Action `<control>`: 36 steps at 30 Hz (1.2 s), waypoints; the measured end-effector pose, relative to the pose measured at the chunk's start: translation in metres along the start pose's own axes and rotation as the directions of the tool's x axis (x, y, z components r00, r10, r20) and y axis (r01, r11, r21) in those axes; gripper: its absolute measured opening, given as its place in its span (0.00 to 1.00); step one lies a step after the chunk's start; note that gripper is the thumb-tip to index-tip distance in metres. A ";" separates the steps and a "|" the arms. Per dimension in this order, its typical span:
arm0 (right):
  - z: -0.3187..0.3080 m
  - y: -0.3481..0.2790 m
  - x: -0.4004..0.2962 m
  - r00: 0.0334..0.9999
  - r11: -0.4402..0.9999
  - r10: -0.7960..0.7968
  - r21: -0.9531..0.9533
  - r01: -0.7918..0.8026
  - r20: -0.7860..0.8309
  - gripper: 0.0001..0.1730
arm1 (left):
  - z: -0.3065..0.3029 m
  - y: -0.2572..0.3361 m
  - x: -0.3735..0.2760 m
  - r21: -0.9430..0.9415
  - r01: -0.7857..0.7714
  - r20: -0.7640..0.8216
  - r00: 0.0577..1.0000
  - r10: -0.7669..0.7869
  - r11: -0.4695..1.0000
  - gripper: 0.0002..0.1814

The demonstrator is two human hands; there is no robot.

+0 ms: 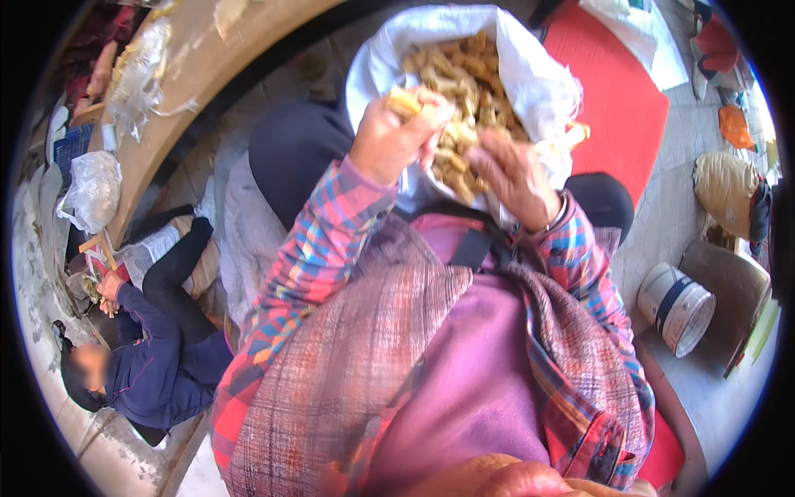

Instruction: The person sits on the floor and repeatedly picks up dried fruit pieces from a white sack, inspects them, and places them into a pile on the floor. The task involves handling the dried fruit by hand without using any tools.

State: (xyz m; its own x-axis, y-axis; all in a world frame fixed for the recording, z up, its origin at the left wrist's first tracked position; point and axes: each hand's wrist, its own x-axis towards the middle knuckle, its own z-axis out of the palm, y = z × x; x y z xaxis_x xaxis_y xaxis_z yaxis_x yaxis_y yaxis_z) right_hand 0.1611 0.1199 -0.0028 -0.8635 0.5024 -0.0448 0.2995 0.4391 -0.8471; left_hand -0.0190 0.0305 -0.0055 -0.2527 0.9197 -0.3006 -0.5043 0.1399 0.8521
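A white woven sack (528, 62) stands open between the knees, its rim folded outward. Many yellowish-brown, irregular pieces (475, 81) fill it; their exact kind cannot be told. Over the sack's left side, my left hand (397, 133) is closed around a pale yellow piece (404, 102). My right hand (515, 177) rests palm down at the near right part of the heap, fingers reaching onto the pieces; whether it grips one is hidden. Just right of the sack, a pale yellow, stick-like thing (577, 135) pokes out.
A red board or table (615, 105) lies right of the sack. Farther right are a white bucket (677, 309) and a stuffed brown sack (723, 192). At left, a co-worker (155, 366) sits handling small things beside a curved tan tabletop (180, 81) with plastic bags (93, 189).
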 end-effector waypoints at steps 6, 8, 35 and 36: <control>-0.021 -0.017 0.021 0.991 0.989 -0.110 0.108 0.101 0.080 0.11 | -0.018 0.028 -0.002 -0.082 -0.190 -0.056 0.981 0.186 0.978 0.05; -0.034 -0.029 0.040 0.981 0.980 -0.193 0.048 0.192 0.018 0.12 | -0.018 0.053 0.011 0.039 -0.229 -0.052 0.972 0.231 0.973 0.08; -0.058 -0.013 0.122 0.797 0.833 -0.522 -0.382 0.400 -0.304 0.04 | -0.043 0.114 0.092 0.612 -0.302 0.352 0.932 0.090 0.731 0.15; -0.050 -0.017 0.110 0.791 0.802 -0.565 -0.384 0.458 -0.235 0.06 | -0.031 0.109 0.075 0.666 -0.125 0.276 0.957 -0.086 0.735 0.15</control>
State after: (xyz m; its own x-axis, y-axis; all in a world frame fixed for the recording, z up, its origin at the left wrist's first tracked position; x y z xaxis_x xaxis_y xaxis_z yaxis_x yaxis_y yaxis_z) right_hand 0.0816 0.2054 0.0332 -0.7572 0.3243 0.5671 0.0000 0.8681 -0.4964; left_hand -0.1185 0.1030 0.0520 0.0292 0.9695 -0.2433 0.2106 0.2319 0.9497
